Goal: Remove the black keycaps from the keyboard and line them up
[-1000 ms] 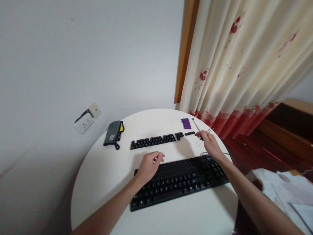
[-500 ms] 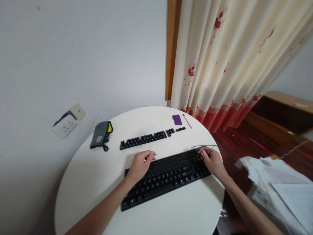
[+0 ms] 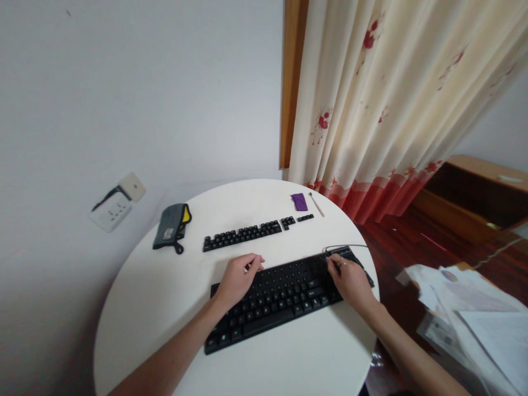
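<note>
A black keyboard lies slantwise on the round white table. My left hand rests on the keyboard's far left edge with its fingers curled in; what they hold, if anything, is hidden. My right hand lies over the keyboard's right part, its fingertips pinched on a thin small tool pressed down among the keys. Behind the keyboard a row of loose black keycaps is laid out, with two smaller groups of keycaps to its right.
A purple cloth and a thin stick lie at the table's far side. A grey and yellow pouch sits at the far left. The keyboard's cable loops by the right edge. Curtain, wooden furniture and papers stand to the right.
My right hand came back from the far keycaps with the thin tool and set down on the keyboard's right part. The view swung right; my left hand stayed on the keyboard's edge.
</note>
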Available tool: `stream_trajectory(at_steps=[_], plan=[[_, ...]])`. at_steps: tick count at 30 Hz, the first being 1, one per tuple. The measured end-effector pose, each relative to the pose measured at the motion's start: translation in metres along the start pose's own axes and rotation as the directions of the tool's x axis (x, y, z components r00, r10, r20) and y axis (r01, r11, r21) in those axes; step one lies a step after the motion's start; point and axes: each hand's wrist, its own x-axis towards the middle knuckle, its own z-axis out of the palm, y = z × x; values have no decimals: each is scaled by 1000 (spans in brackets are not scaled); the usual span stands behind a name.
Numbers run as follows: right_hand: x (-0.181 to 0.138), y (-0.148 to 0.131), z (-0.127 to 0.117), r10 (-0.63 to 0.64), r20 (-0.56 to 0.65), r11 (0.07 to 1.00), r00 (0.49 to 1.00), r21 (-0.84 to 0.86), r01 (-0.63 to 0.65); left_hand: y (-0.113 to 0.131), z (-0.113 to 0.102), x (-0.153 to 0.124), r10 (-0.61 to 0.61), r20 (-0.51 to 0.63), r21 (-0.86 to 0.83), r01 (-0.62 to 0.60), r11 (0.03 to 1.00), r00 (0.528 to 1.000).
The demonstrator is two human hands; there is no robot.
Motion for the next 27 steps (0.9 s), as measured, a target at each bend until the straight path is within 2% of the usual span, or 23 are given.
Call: stream_trajectory(at_steps=[3, 5, 10, 14, 18, 22, 25, 27], plan=[[-2, -5, 3, -9, 5, 988, 1000, -151, 10, -1, 0, 0, -2, 5, -6, 2, 1000, 1000], [0, -2, 3, 46, 8, 989, 999, -143, -44, -1, 1, 0, 0, 7, -8, 0, 1000, 1000], [7, 16, 0, 97, 32, 968, 995, 231, -102, -3, 1, -1, 8, 18, -7, -7, 1000, 1000], [9, 26, 3, 185, 91, 865, 979, 457, -206, -4, 1, -1, 22, 27, -12, -22, 1000, 999], [12, 28, 1, 246, 120, 760, 962, 592, -268, -4, 1, 0, 25, 25, -21, -24, 999, 999], [15, 4, -5, 198, 52, 732, 979, 656, -183, 0, 0, -1, 33, 16, -68, -32, 997, 999], [19, -31, -5, 114, 24, 698, 993, 709, -97, 5, 1, -2, 33, 33, -147, -28, 989, 999], [23, -58, -1, 48, 37, 664, 998, 745, -59, 9, 1, -4, 26, 63, -262, -8, 965, 998]])
